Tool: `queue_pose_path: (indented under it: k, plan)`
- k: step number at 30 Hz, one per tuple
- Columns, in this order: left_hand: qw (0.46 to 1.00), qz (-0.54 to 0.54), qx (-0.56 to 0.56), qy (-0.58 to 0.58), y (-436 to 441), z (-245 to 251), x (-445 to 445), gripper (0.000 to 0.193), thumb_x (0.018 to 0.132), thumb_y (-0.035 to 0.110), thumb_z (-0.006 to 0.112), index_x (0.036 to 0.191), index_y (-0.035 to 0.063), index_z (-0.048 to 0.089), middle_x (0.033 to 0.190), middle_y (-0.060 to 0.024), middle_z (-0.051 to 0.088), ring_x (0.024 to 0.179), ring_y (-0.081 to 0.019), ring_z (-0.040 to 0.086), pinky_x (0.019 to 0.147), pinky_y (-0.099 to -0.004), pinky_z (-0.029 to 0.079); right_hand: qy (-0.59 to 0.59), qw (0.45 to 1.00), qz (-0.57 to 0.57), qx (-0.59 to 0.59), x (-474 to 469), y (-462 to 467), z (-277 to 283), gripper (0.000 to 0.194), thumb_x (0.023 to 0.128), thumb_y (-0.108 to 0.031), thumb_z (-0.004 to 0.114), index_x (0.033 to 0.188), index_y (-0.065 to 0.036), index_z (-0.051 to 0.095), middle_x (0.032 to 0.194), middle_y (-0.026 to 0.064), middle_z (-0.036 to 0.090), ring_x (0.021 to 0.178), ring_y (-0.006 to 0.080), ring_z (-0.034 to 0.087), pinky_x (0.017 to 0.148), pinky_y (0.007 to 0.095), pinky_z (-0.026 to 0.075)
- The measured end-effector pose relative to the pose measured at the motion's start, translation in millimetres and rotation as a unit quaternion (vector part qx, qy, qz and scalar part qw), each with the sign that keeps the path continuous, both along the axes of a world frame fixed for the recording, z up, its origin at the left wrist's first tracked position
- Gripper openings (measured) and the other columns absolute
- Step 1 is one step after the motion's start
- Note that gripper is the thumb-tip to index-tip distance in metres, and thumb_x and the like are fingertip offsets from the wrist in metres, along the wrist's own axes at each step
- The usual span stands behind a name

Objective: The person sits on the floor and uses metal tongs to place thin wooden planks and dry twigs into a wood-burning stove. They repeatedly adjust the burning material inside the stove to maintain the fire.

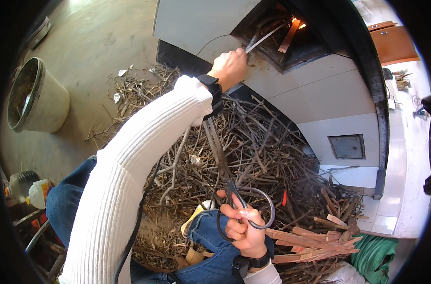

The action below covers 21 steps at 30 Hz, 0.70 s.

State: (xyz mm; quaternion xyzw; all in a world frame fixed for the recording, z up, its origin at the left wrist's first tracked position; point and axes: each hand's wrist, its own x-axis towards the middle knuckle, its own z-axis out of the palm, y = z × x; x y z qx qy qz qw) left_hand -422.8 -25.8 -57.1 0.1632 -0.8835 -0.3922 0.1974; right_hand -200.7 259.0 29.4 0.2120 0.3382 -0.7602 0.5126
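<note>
My left hand (231, 67) is closed round a thin pale stick (266, 38), whose far end reaches into the dark firebox opening (282, 67) of a tiled stove. Inside, a flat wood strip (289, 37) burns at its upper end beside small flames (297, 24). My right hand (245, 227) grips a pair of metal fire tongs (222, 170) by the large looped handles, fingers through the loops. The tongs point away from me, over a heap of dry twigs (251, 142); my left forearm hides their tips.
Split wood strips (307, 245) lie beside green fabric (375, 254) at lower right. A small metal door (346, 146) is set in the stove's front. A pale bucket (48, 99) stands at left, with plastic bottles (40, 193) below it. My bent knees flank the twigs.
</note>
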Motion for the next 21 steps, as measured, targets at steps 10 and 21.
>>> queue_pose_path:
  k: [10,21]
  plan:
    - [0.998,0.02,-0.007,-0.066,-7,-15,-3,0.021,0.09,0.014,0.047,0.099,-0.0015,0.058,0.087,-0.0252,0.068,0.082,-0.042,0.068,0.07,-0.0485,0.054,-0.018,1.0,-0.008,-0.01,-11,-3,-4,0.06,0.087,-0.008,0.048,0.143,0.005,0.029,0.077,-0.0019,0.033,0.043,0.0008,0.021,0.036,0.0191,0.017]
    - [0.995,0.026,-0.058,-0.074,-10,-33,-11,0.021,0.094,0.017,0.045,0.107,0.0044,0.056,0.088,-0.0175,0.067,0.076,-0.0338,0.067,0.064,-0.0458,0.054,-0.033,0.999,-0.019,-0.002,-10,-5,-6,0.061,0.086,-0.01,0.051,0.141,0.006,0.03,0.077,-0.0021,0.033,0.043,0.0008,0.02,0.035,0.0187,0.017]
